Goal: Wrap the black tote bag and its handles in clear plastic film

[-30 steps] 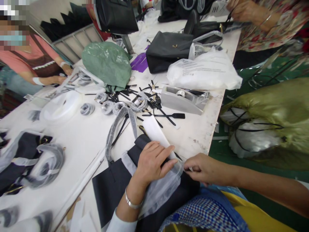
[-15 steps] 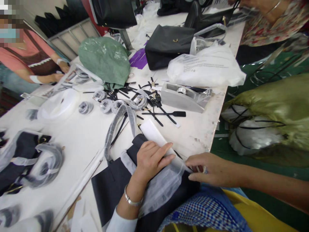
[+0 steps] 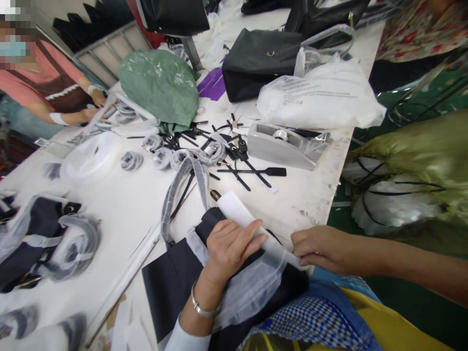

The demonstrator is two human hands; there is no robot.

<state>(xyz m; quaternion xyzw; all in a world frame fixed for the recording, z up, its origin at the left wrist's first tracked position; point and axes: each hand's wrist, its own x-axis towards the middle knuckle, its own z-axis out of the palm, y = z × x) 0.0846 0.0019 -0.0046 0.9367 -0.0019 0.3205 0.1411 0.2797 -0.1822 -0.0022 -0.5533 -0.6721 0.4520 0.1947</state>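
Observation:
A black handbag (image 3: pixel 166 282) lies at the table edge in front of me, with a strip of white foam sheet (image 3: pixel 237 207) along its upper edge. My left hand (image 3: pixel 230 248) rests over that edge, fingers curled on the foam sheet and bag, thumb and forefinger pointing right. At the right end of the strip, my right hand (image 3: pixel 318 248) is closed, pinching the foam sheet's end. Thin translucent wrapping (image 3: pixel 252 292) covers part of the bag below my left hand. A plastic-wrapped handle (image 3: pixel 171 195) loops up from the bag's far side. A gold-coloured zip end (image 3: pixel 215 194) shows beside the strip.
Beyond the bag are a grey tape dispenser (image 3: pixel 281 146), scattered black straps (image 3: pixel 252 171) and wrapped coils (image 3: pixel 163 159). A black bag (image 3: pixel 261 63) and a white plastic bag (image 3: pixel 321 95) stand farther back. A co-worker's hands (image 3: pixel 93 107) work at the left. Yellow sacks (image 3: pixel 413 161) sit right.
My right hand's fingers have closed together at the end of the foam sheet. My left hand keeps its hold, and the view has shifted slightly.

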